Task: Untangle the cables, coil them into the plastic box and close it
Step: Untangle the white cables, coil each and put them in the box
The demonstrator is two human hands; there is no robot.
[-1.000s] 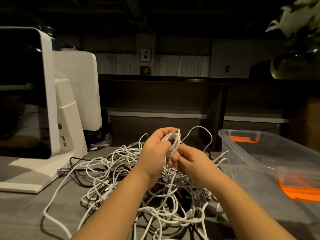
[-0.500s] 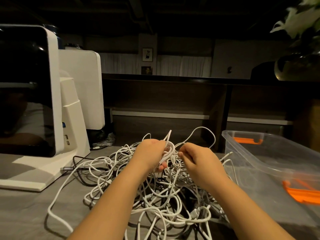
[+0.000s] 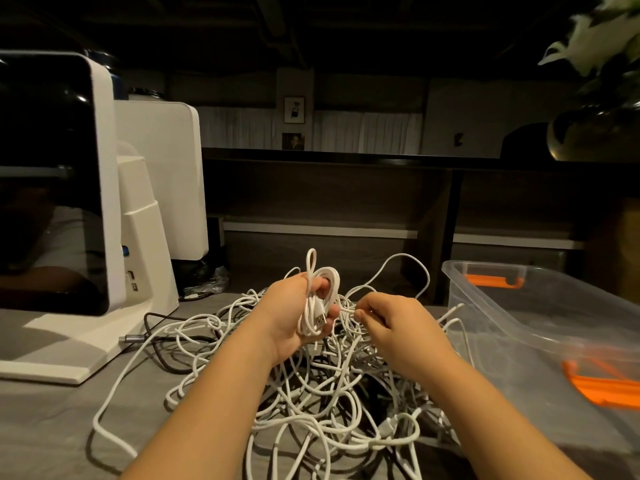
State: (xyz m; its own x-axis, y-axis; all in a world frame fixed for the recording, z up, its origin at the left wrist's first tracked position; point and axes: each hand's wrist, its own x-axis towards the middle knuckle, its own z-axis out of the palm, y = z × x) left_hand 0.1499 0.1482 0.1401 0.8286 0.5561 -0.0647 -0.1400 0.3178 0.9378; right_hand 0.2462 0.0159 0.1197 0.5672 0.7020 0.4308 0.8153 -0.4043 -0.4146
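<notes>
A big tangle of white cables (image 3: pixel 311 403) lies on the grey table in front of me, with a dark cable mixed in. My left hand (image 3: pixel 291 313) grips a small coiled bundle of white cable (image 3: pixel 320 299) with a USB plug showing, held just above the pile. My right hand (image 3: pixel 391 323) pinches a strand of the same white cable close beside the bundle. To the right stands the clear plastic box (image 3: pixel 540 306), open, with orange latches.
A white machine with a dark screen (image 3: pixel 69 202) stands on the left of the table, and a dark cable with a metal plug (image 3: pixel 138 339) runs from it into the pile. A vase with white flowers (image 3: pixel 599 109) sits at the upper right.
My left hand has turned palm up, so the coiled bundle and its USB plug now show. My right hand has drawn a little away to the right, pinching a strand.
</notes>
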